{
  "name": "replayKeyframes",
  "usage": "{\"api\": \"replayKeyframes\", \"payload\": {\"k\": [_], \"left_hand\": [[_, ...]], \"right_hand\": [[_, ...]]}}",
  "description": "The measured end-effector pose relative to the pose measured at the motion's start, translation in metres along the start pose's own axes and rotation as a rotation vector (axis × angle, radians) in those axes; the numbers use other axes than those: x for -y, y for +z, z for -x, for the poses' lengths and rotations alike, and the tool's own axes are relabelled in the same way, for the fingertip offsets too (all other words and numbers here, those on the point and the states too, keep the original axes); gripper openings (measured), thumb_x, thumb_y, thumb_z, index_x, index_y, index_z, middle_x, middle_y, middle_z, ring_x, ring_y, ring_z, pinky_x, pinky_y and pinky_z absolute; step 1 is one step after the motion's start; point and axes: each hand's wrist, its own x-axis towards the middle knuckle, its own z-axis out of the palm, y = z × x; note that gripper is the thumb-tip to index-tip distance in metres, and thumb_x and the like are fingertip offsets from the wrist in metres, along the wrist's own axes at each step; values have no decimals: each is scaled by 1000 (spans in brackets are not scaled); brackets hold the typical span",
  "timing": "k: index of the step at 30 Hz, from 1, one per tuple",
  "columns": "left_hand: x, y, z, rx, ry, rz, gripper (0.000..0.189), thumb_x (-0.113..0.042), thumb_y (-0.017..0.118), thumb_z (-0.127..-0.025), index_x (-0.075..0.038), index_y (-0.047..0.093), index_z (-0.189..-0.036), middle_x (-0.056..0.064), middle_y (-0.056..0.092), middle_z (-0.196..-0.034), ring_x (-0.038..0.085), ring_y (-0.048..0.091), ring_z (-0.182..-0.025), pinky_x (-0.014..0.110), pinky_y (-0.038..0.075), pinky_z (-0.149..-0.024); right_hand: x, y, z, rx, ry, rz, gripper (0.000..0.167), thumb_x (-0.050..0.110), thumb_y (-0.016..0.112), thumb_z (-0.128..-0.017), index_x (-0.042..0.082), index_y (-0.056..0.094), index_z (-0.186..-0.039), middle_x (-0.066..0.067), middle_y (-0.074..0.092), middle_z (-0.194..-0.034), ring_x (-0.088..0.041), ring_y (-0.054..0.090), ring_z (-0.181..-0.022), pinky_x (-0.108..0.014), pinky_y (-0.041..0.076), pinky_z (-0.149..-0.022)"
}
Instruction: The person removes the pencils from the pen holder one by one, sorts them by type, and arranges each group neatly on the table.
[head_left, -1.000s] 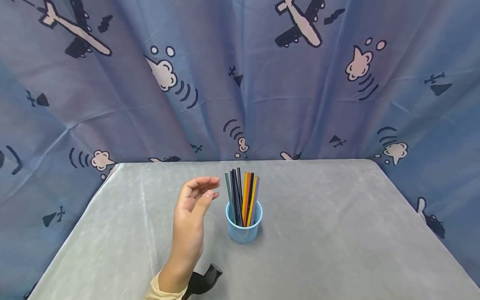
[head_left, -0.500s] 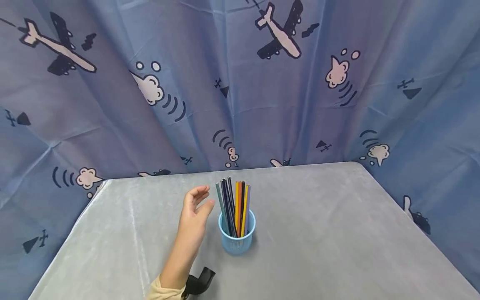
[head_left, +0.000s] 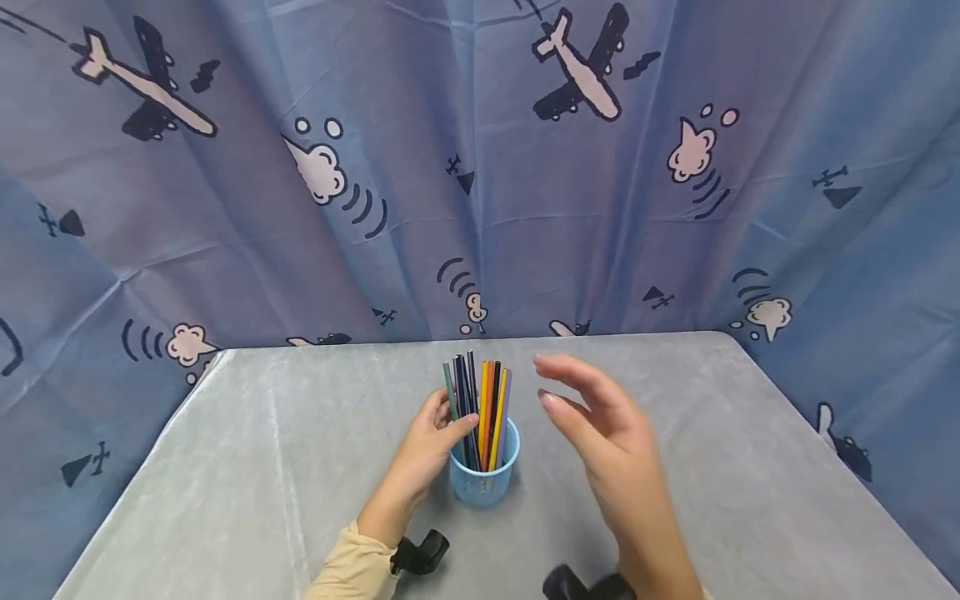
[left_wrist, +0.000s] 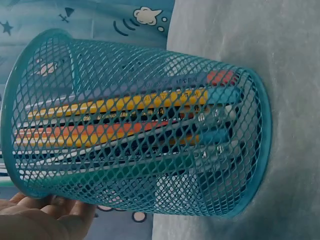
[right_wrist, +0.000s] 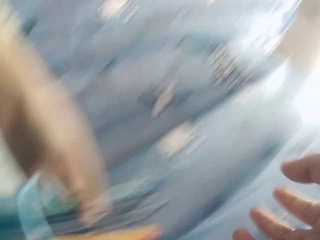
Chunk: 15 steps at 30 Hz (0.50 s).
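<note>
Pencils (head_left: 492, 410) stand in a blue mesh cup (head_left: 482, 490) on the grey counter (head_left: 750, 467), midway between its far corners. The left hand (head_left: 426, 450) is at the cup's rim, thumb before the pencils (whether it grips cannot be told); the right hand (head_left: 618, 446) hangs beside them, thumb and fingers apart.

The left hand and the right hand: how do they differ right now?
The left hand is at the pencils, its thumb in front of them in the head view; the right hand is apart, on the cup's other side. The right hand holds nothing; whether the left hand grips anything is unclear. The left hand's cream sleeve shows plainly, the right hand's barely. Both wrists carry a black device.
</note>
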Motion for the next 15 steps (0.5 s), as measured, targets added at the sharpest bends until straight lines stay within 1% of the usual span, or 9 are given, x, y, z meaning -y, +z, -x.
{"api": "replayKeyframes", "payload": {"k": [1,2,3,4,5,7,9,12,15], "left_hand": [[2,0,0,-6,4,3,63,-17,60,-98,0,30,-151,23,51,-145,34,54,-130,50,43,-110],[3,1,0,-15,9,4,63,-16,60,-98,0,30,-151,24,51,-145,34,55,-129,49,44,-110],[5,1,1,-24,11,7,62,-15,60,-98,0,31,-151,24,52,-144,34,55,-129,49,45,-109],[6,1,2,-34,13,5,62,-14,60,-98,0,32,-150,24,53,-143,34,56,-128,48,45,-108],[8,1,2,-42,15,1,61,-14,60,-98,-1,33,-150,23,54,-142,33,56,-127,48,46,-108],[9,2,4,-45,18,-17,59,-13,60,-98,-1,35,-149,22,56,-141,33,57,-126,48,47,-106],[9,3,4,-36,26,-45,55,-14,60,-98,-2,40,-147,20,57,-139,32,57,-126,48,46,-107],[6,5,2,-43,66,-110,47,-18,62,-98,-4,49,-141,17,60,-137,31,56,-129,49,46,-108],[0,6,-1,-95,108,-181,41,-25,66,-96,-7,59,-132,15,64,-134,30,57,-129,49,47,-107]], "right_hand": [[-15,6,-3,-30,219,79,35,10,59,-99,11,58,-135,-6,58,-139,-20,51,-132,-36,47,-109],[-32,9,-5,-24,401,151,41,14,61,-99,14,53,-140,-5,56,-143,-19,49,-136,-38,45,-111],[-59,7,-4,3,537,207,49,16,61,-99,10,47,-145,-11,51,-147,-27,46,-139,-45,42,-113],[-85,6,-1,39,623,219,57,13,60,-99,4,38,-150,-19,45,-152,-35,42,-141,-52,38,-115],[-104,6,2,68,669,214,60,15,60,-99,2,34,-152,-21,44,-152,-38,42,-141,-55,37,-114],[-136,7,11,110,707,194,58,17,58,-100,-3,36,-150,-25,48,-148,-39,49,-135,-56,41,-111],[-148,9,17,103,720,177,50,20,58,-101,-3,46,-144,-23,58,-139,-32,61,-123,-50,48,-105],[-152,12,17,36,709,188,36,21,61,-99,0,62,-128,-18,70,-122,-18,68,-104,-41,55,-95],[-148,16,11,-9,687,221,30,23,65,-97,1,68,-118,-16,73,-111,-12,66,-92,-36,56,-90]]}}
